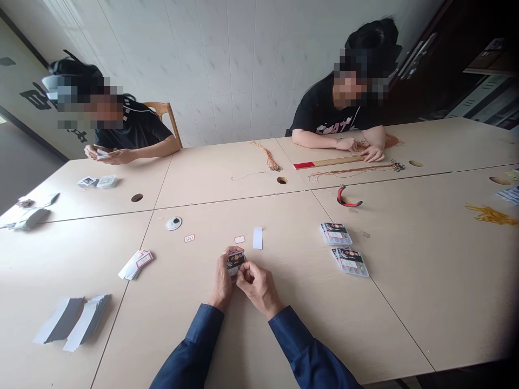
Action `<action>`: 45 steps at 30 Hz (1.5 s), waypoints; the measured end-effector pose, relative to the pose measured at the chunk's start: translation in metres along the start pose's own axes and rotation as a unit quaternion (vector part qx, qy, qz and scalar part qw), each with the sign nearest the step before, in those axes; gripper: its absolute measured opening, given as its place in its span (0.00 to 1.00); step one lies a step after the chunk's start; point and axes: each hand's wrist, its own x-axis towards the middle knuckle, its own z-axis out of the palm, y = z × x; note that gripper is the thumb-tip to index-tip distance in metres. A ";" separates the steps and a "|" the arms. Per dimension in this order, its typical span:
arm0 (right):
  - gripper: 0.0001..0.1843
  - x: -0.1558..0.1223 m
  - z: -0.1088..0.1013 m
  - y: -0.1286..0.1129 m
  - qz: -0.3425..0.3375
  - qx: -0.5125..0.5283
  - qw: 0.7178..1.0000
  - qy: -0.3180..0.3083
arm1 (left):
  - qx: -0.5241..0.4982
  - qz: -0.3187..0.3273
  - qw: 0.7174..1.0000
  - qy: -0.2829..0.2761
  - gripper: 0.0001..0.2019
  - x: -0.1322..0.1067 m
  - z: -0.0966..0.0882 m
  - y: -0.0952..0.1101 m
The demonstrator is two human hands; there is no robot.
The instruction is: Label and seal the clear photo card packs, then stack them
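Observation:
A small clear plastic box with a black printed label (pixel 235 261) is held upright between my hands, just above the table. My left hand (pixel 223 275) wraps around its left side and top. Against its lower right front, my right hand (pixel 258 282) has thumb and forefinger pinched together; what lies between them, if anything, is hidden. Beyond the box lie a small red-bordered sticker (pixel 239 239) and a white paper strip (pixel 258 237). Another red-bordered sticker (pixel 189 238) sits farther left.
Two stacks of similar boxes (pixel 335 234) (pixel 352 262) stand at right, below red-handled pliers (pixel 347 199). Paper strips (pixel 135 265) and folded paper stacks (pixel 59 320) lie left. Across the table, two people handle small items, near a ruler (pixel 336 161) and cord bundles (pixel 272 161).

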 end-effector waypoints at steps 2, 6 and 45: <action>0.08 -0.001 -0.001 0.000 0.000 0.001 1.000 -0.003 | 0.005 -0.001 1.000 -0.001 0.20 -0.001 0.000 0.000; 0.08 -0.001 -0.001 0.000 -0.011 -0.007 1.000 -0.004 | 0.012 -0.002 1.000 -0.002 0.19 -0.001 0.000 0.000; 0.09 -0.001 0.001 0.003 -0.005 0.005 1.000 0.027 | -0.009 -0.021 1.000 -0.003 0.19 0.000 0.003 0.004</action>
